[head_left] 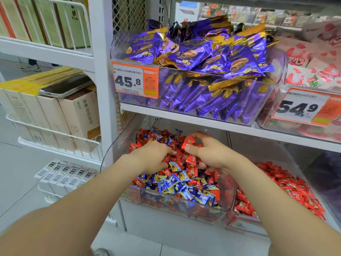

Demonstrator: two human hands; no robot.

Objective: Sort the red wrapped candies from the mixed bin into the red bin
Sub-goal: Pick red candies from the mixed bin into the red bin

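Your clear mixed bin [108,156] is glossy plastic, and its red wrapped candies [191,160] and blue wrapped candies [184,191] wear shiny, crinkled film. Above you the purple-and-gold packets [193,56] gleam like foil, while the beige boxes [81,115] at your left look matt cardboard.

Bright, even, cool-white store light from overhead, shadows soft; only dim patch sits under the upper shelf [203,121] at far rt. Specular glare on the purple foil packs [193,52] and a pale sheen on the clear front wall of the mixed bin [134,195]; focus best mid-frame, w/ print on the orange price tag [135,80] legible and the red candy [189,142] pinched in the right hand [212,154] fairly crisp. Top-rt corner smeared by motion blur, pink packs [313,58] soft, forearms [55,228] soft at bottom edge, white upright [103,71] bowed by wide-angle lens.
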